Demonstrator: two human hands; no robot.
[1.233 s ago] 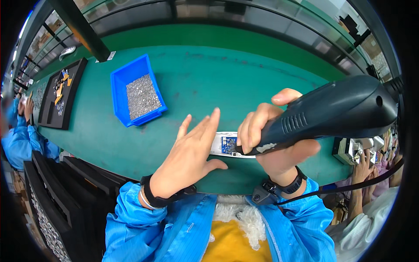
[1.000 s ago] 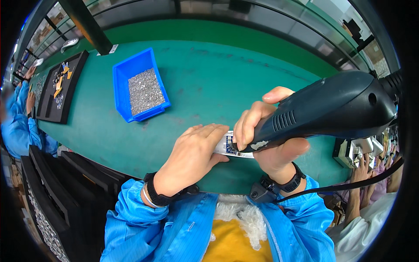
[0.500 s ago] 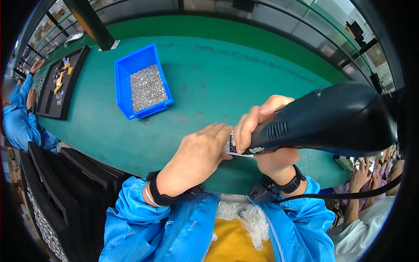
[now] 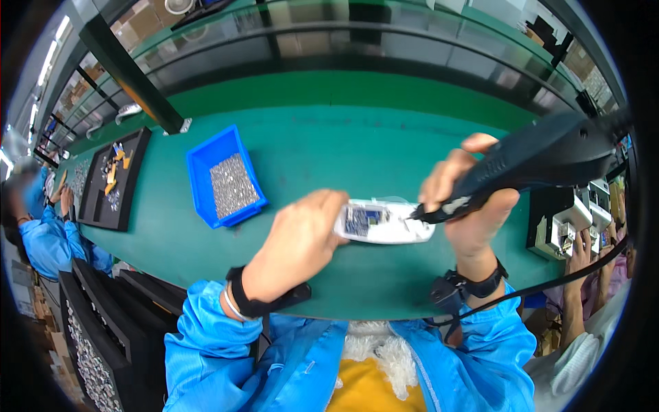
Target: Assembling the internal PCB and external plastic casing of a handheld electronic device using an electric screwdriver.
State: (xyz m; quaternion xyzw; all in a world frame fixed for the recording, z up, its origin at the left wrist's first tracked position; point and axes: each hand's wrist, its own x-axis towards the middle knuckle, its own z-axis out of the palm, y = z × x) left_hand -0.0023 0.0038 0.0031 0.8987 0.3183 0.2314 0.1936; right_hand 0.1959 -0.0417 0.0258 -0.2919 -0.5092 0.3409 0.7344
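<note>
A white plastic housing (image 4: 405,233) lies lengthwise before me, just above the green tabletop or on it; I cannot tell which. Its open side faces up and shows a blue circuit board (image 4: 358,221) in its left part. The fingers of my left hand (image 4: 300,235) are closed on the housing's left end. My right hand (image 4: 477,230) is wrapped round a black electric screwdriver (image 4: 532,152), held tilted with its body rising to the right. The narrow tip points into the right part of the housing; whether it touches a screw is too small to tell.
A blue bin (image 4: 202,182) with many small metal parts (image 4: 233,187) stands left of centre. Farther left is a black tray (image 4: 113,216) with loose pieces, near a co-worker (image 4: 51,233). Black stacked trays (image 4: 113,323) stand lower left. Another person's hands (image 4: 582,250) work beside a metal fixture (image 4: 566,223) at right.
The screwdriver and my right hand have moved right and tilted back, uncovering the housing and circuit board. My left hand still grips the left end. The view has tipped upward.
</note>
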